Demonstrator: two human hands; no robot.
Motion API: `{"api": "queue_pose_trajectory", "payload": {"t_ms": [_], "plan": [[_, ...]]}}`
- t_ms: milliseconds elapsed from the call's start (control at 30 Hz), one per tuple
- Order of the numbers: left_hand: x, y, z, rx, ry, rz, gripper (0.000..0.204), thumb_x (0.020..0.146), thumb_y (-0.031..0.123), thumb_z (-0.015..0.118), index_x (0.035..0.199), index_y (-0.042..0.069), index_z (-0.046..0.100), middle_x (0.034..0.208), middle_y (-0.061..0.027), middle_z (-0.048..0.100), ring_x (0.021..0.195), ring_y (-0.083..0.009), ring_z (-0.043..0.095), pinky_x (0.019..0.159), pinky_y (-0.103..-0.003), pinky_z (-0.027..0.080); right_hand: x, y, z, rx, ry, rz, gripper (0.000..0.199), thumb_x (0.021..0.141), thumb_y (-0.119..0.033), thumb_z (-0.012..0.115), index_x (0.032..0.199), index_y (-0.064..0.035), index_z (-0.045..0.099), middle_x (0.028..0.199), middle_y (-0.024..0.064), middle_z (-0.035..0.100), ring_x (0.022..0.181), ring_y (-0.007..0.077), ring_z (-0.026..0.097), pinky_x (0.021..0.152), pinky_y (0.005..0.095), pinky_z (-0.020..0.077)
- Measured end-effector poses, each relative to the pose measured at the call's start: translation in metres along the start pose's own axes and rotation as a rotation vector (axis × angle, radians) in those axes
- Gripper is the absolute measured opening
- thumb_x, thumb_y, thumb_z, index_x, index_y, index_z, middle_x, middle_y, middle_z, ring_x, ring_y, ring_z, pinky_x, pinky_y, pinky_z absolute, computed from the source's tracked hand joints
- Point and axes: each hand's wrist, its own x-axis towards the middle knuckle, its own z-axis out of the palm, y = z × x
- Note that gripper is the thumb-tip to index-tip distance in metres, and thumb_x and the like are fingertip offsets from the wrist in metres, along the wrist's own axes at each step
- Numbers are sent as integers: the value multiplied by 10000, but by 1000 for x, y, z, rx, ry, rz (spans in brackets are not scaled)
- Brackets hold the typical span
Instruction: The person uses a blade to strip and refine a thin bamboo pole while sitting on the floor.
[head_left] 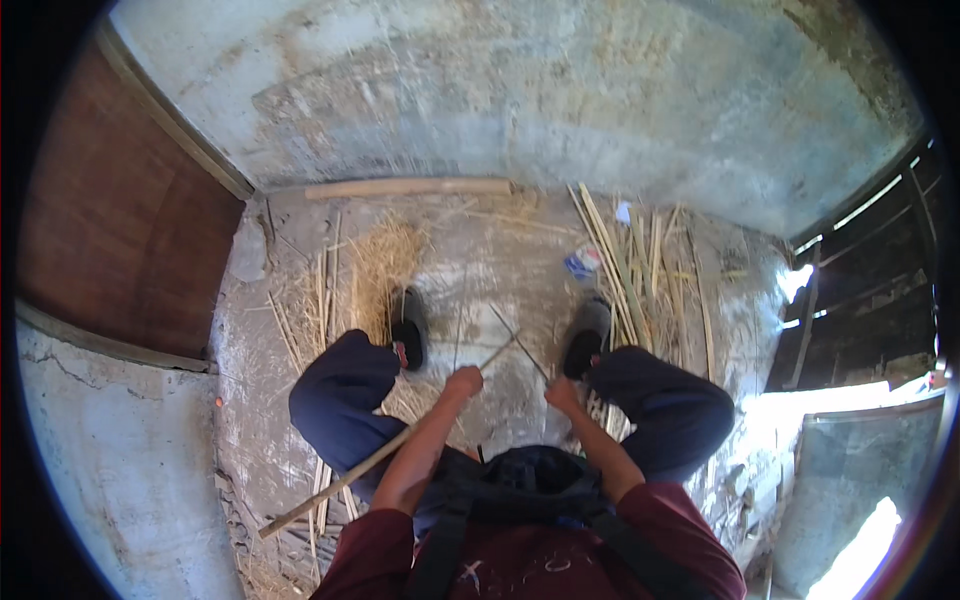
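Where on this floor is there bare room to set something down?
Mostly bare: the floor between the straw pile and the small packet, beyond the crossed stick and thin dark tool. Another patch lies between the slats and the dark plank wall. Crowded: under those slats, and left of the left shoe, where strips lie.

On my remote feed, I read the left hand [464, 382] as a closed fist, slightly farther forward than the right hand [562, 393] — also curled tight. Hands well apart, between the spread knees. Left forearm [424, 442] slants forward and inward; right forearm [606, 447] mirrors it, elbow bent. Both bare from below the sleeves. Left wrist roughly in line with its forearm (individual fingers too small for me to resolve). Legs bent — knees splayed outward.
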Motion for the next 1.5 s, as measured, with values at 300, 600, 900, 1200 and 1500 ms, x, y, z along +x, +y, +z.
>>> {"api": "queue_pose_trajectory", "payload": {"t_ms": [300, 600, 900, 1200, 1500], "plan": [[-42, 34, -7, -151, -55, -53, 460, 941, 348, 455, 1096, -44, 639, 1183, -254, 602, 1105, -399, 579, 958, -448, 460, -47, -38, -75, 79, -208, 90, 324, 696, -236, 536, 971, -139, 676, 981, 267, 636, 968, 446, 614, 879, 480, 491], [-62, 29, -22, -294, -54, -73, 566, 951, 451, 459, 1089, -71, 629, 1097, -271, 635, 1060, -386, 610, 897, -443, 469, -41, -38, -63, 208, -292, 64, 282, 683, -204, 530, 917, -107, 655, 919, 248, 642, 878, 414, 641, 788, 468, 517], [-70, 17, -30, -286, 97, 20, 568, 954, 438, 452, 965, -102, 625, 924, -291, 656, 922, -419, 639, 820, -480, 481, -55, -70, -99, -142, 71, -35, 253, 729, -222, 634, 917, -58, 677, 890, 204, 670, 863, 391, 659, 788, 487, 531], [-167, 60, -136, -278, 592, 0, 463, 960, 382, 456, 952, -47, 630, 881, -326, 625, 898, -468, 612, 790, -533, 485, -36, -119, -187, 43, 491, -225, 323, 736, -218, 655, 986, -14, 640, 802, 235, 654, 801, 406, 648, 716, 480, 521], [-269, 102, -165, -238, 921, 48, 362, 971, 328, 493, 879, -19, 541, 647, -251, 608, 634, -458, 608, 572, -552, 469, -28, -132, -239, 511, 329, -460, 211, 773, -145, 623, 900, 24, 615, 633, 201, 581, 606, 277, 627, 597, 367, 468]]}}
